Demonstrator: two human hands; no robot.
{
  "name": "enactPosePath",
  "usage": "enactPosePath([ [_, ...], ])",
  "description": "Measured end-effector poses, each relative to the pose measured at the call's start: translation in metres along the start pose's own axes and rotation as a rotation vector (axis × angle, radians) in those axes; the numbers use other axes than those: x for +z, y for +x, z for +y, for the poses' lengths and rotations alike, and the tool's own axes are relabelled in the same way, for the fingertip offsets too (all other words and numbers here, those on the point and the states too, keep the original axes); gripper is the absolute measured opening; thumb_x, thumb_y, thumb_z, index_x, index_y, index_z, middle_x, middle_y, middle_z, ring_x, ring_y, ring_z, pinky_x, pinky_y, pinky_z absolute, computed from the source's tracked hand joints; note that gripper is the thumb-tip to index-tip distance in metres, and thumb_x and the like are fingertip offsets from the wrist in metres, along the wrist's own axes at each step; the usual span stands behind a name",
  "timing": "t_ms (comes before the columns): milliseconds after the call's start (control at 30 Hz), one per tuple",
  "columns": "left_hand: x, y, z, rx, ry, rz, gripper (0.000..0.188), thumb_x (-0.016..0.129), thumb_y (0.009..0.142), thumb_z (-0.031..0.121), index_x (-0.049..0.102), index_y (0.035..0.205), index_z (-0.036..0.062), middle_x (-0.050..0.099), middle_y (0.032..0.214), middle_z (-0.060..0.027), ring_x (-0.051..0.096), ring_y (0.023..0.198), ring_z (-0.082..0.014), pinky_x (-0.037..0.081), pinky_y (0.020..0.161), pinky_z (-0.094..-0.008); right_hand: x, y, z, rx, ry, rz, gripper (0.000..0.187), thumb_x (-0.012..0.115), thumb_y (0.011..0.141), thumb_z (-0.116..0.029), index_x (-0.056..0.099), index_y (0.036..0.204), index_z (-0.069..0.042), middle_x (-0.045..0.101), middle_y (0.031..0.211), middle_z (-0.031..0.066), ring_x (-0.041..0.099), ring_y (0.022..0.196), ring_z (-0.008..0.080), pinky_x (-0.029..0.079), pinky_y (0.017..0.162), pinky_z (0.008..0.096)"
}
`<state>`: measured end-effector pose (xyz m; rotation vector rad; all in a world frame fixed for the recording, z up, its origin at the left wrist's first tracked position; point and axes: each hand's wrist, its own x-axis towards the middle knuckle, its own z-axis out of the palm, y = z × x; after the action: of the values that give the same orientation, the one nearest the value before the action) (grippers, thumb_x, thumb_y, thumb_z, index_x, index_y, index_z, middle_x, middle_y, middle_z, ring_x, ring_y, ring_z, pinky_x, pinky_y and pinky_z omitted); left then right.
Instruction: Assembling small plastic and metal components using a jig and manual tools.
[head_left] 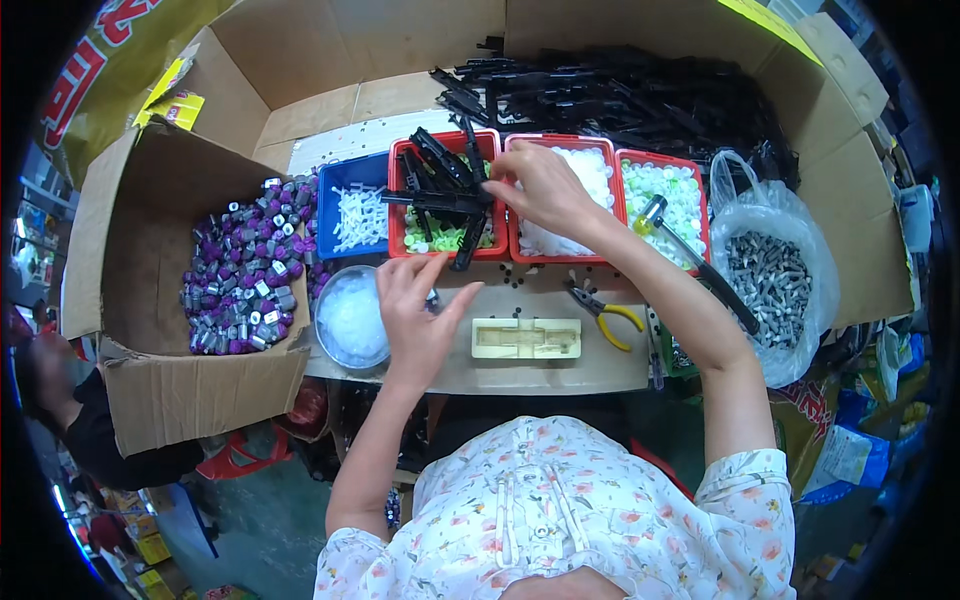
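Observation:
My right hand (548,187) reaches over the red bins. Its thumb and fingertips close on the edge of a black elongated part (470,203) in a loose pile on the green-filled red bin (398,158). My left hand (415,315) hovers in front of that bin, thumb stretched away from the fingers. A small shiny piece (432,298) shows between its thumb and fingers; whether the hand holds it is unclear. Below the hands lies a cream rectangular fixture (526,339) with a recessed slot. A clear round tub (352,316) of whitish pieces stands beside my left hand.
A cardboard box (140,240) of purple-and-metal pieces stands left, beside a blue bin (352,245) of white parts. Two more red bins (512,256) hold pale caps. A screwdriver (690,255), pliers (606,312) and a bag of metal pieces (770,285) lie right. Black parts (640,95) heap behind.

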<state>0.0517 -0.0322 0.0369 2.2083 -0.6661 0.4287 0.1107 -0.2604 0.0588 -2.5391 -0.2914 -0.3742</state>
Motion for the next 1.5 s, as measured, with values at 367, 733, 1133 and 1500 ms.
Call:
enactPosePath([
  [367,0.005,0.015,-0.026,-0.620,-0.743,0.061,0.017,0.072,0.089,0.011,0.071,0.101,-0.0015,0.067,0.087,-0.0030,0.055,0.070,-0.0090,0.045,0.066,-0.0230,0.007,0.023,0.011,0.439,0.830,-0.073,0.022,0.074,0.084,-0.025,0.073,0.090,-0.003,0.064,0.075,0.0004,0.055,0.068,0.0082,0.042,0.062,0.0228],
  [733,-0.004,0.022,-0.037,-0.809,-1.309,-0.065,0.022,0.064,0.096,0.021,0.066,0.106,0.0021,0.068,0.087,-0.0046,0.057,0.075,-0.0081,0.043,0.063,-0.0199,-0.016,-0.014,0.004,0.590,1.263,-0.109,0.017,0.071,0.090,-0.028,0.067,0.091,-0.011,0.067,0.083,-0.0011,0.060,0.071,0.0046,0.044,0.063,0.0198],
  [1133,-0.003,0.014,-0.023,-0.771,-1.513,-0.214,0.021,0.060,0.098,0.026,0.064,0.105,0.0065,0.068,0.091,-0.0064,0.062,0.082,-0.0142,0.045,0.067,-0.0255,-0.058,-0.036,0.050,0.109,-0.460,0.067,0.017,0.070,0.088,-0.012,0.070,0.100,0.000,0.066,0.093,0.0115,0.064,0.081,0.0211,0.052,0.071,0.0326],
  [1500,-0.013,-0.011,-0.015,-0.425,-0.827,-0.442,0.011,0.063,0.092,0.008,0.066,0.101,0.0021,0.068,0.104,-0.0059,0.063,0.089,-0.0154,0.046,0.073,-0.0269,-0.046,-0.125,-0.028,0.105,0.484,-0.228,0.021,0.059,0.095,-0.013,0.067,0.107,0.003,0.069,0.097,0.0135,0.066,0.085,0.0219,0.051,0.075,0.0328],
])
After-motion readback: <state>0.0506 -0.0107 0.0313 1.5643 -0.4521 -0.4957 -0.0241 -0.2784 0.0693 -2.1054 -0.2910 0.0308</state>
